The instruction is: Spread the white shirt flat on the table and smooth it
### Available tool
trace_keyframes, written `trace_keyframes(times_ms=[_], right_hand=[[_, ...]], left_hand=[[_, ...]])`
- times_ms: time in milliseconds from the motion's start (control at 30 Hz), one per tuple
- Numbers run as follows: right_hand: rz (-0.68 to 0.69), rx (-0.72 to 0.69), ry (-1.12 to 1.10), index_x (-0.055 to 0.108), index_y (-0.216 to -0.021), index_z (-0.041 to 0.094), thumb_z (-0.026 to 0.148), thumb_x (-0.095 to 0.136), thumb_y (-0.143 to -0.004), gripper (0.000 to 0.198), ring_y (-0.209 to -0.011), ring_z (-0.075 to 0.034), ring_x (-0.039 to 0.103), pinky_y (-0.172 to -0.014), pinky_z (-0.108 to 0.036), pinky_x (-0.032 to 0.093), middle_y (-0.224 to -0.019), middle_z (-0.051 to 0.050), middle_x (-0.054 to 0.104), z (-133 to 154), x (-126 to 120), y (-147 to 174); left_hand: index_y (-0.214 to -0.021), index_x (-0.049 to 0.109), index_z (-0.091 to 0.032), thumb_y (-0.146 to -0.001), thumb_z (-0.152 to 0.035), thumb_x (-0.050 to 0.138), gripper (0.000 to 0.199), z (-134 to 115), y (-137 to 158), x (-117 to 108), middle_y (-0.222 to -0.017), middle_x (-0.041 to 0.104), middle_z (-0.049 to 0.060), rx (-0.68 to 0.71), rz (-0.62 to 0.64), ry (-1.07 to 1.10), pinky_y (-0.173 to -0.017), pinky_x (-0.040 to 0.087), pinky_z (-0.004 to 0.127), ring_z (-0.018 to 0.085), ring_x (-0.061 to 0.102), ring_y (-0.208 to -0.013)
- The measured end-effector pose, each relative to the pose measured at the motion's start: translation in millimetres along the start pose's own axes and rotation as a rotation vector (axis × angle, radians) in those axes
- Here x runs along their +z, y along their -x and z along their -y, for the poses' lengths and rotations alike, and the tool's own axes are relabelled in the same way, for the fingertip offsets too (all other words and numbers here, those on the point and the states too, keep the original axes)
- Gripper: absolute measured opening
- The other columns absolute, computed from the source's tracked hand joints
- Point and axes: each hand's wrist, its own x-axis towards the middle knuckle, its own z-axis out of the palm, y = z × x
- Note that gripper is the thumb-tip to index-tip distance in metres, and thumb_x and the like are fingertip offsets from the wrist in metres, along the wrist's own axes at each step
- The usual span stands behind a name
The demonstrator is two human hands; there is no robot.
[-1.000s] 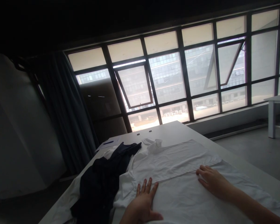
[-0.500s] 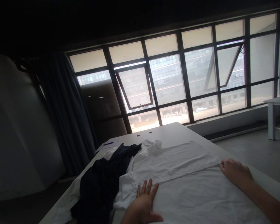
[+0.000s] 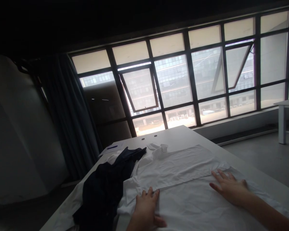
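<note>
A white shirt [image 3: 180,162] lies spread on the table, its collar end toward the left and a folded edge running across it. My left hand [image 3: 146,205] rests on the shirt near the collar, fingers stretched along the fold. Farther right, my right hand [image 3: 231,189] lies on the fabric close to the hem with its fingers spread. Neither hand grips the cloth. Against the shirt's left side lies a crumpled dark navy garment [image 3: 103,186].
The white table [image 3: 178,136] runs away toward a wide window wall [image 3: 173,80]. Paper with a blue pen [image 3: 112,147] lies at its far left corner. A dark curtain [image 3: 65,118] hangs at the left. Another white table [image 3: 282,122] stands at the right.
My right hand has let go of the shirt's edge near the hem, opened, and shifted left onto the fabric. My left hand has moved slightly, still on the shirt.
</note>
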Motion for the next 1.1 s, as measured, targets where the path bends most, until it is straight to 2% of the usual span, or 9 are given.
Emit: trace_keyframes(times_ms=[67, 167, 300, 400, 500, 733, 933, 1033, 1100], right_hand=[[0.011, 0.021, -0.025, 0.036, -0.159, 0.034, 0.076, 0.035, -0.089, 0.082, -0.15, -0.052, 0.024, -0.099, -0.087, 0.028, -0.169, -0.009, 0.023, 5.5, -3.5, 3.5], [0.054, -0.008, -0.067, 0.032, -0.16, 0.04, 0.082, 0.033, -0.086, 0.085, -0.152, -0.053, 0.016, -0.097, -0.089, 0.028, -0.171, -0.005, 0.017, 16.4, -4.6, 11.2], [0.131, -0.078, -0.077, 0.025, -0.161, 0.042, 0.086, 0.026, -0.086, 0.087, -0.154, -0.051, 0.004, -0.102, -0.092, 0.011, -0.171, 0.0, 0.009, 24.6, 3.0, 18.6], [0.094, -0.081, -0.078, 0.024, -0.16, 0.044, 0.084, 0.029, -0.088, 0.083, -0.153, -0.051, 0.0, -0.103, -0.091, 0.003, -0.171, 0.001, 0.007, 27.1, 11.3, 15.0], [0.026, -0.054, -0.068, 0.027, -0.16, 0.043, 0.079, 0.035, -0.089, 0.08, -0.153, -0.052, 0.0, -0.102, -0.092, 0.001, -0.171, 0.001, 0.01, 32.8, 17.8, 4.6], [-0.059, -0.056, -0.059, 0.032, -0.16, 0.039, 0.077, 0.033, -0.091, 0.078, -0.153, -0.053, 0.004, -0.101, -0.092, 0.0, -0.171, -0.001, 0.015, 47.0, 15.9, -23.9], [-0.03, -0.068, -0.06, 0.028, -0.161, 0.04, 0.08, 0.029, -0.09, 0.081, -0.154, -0.053, 0.003, -0.103, -0.09, 0.0, -0.172, -0.003, 0.014, 53.2, 9.6, -55.9], [-0.013, -0.059, -0.058, 0.027, -0.161, 0.04, 0.08, 0.029, -0.09, 0.082, -0.153, -0.053, 0.003, -0.102, -0.09, 0.0, -0.172, -0.003, 0.013, 60.1, 5.0, -75.4], [-0.004, -0.04, -0.059, 0.026, -0.162, 0.039, 0.081, 0.028, -0.089, 0.083, -0.153, -0.054, 0.003, -0.101, -0.091, -0.001, -0.172, -0.003, 0.012, 65.0, 2.3, -87.8]], left_hand=[[-0.159, 0.037, -0.027, -0.045, -0.062, 0.095, 0.133, -3.8, 9.0, -7.6, -0.165, 0.033, 0.018, -0.064, 0.019, 0.047, -0.117, 0.033, 0.061, 0.05, 0.034, -0.147], [-0.158, 0.04, -0.023, -0.055, -0.063, 0.091, 0.121, -5.7, 19.9, -14.6, -0.165, 0.034, 0.019, -0.068, 0.03, 0.135, -0.121, 0.033, 0.051, 0.045, 0.037, -0.147], [-0.161, 0.03, -0.028, -0.057, -0.062, 0.089, 0.124, -7.7, 23.1, -16.0, -0.17, 0.017, 0.018, -0.121, 0.093, 0.141, -0.117, 0.031, 0.065, 0.051, 0.022, -0.152], [-0.163, 0.022, -0.032, -0.06, -0.064, 0.085, 0.125, -9.5, 19.9, -17.2, -0.172, 0.008, 0.015, -0.129, 0.121, 0.125, -0.113, 0.026, 0.075, 0.053, 0.007, -0.153], [-0.163, 0.016, -0.035, -0.065, -0.066, 0.079, 0.12, -8.3, 13.9, -17.8, -0.173, 0.001, 0.012, -0.115, 0.111, 0.1, -0.111, 0.019, 0.081, 0.053, 0.001, -0.154], [-0.163, 0.002, -0.035, -0.08, -0.073, 0.057, 0.106, 8.2, -18.8, -0.7, -0.172, -0.013, 0.005, -0.078, 0.003, 0.071, -0.115, -0.007, 0.077, 0.045, -0.016, -0.154], [-0.163, 0.01, -0.038, -0.08, -0.08, 0.054, 0.104, 26.3, -60.1, 6.7, -0.172, -0.007, 0.005, -0.065, -0.061, 0.094, -0.114, -0.005, 0.079, 0.048, -0.01, -0.154], [-0.163, 0.021, -0.036, -0.082, -0.082, 0.051, 0.098, 33.7, -84.0, 4.5, -0.173, 0.006, 0.008, -0.056, -0.15, 0.105, -0.115, 0.004, 0.08, 0.049, 0.002, -0.155], [-0.162, 0.029, -0.031, -0.09, -0.075, 0.045, 0.086, 36.1, -97.9, 2.8, -0.171, 0.015, 0.011, -0.061, -0.243, 0.098, -0.117, 0.006, 0.077, 0.046, 0.009, -0.156]])
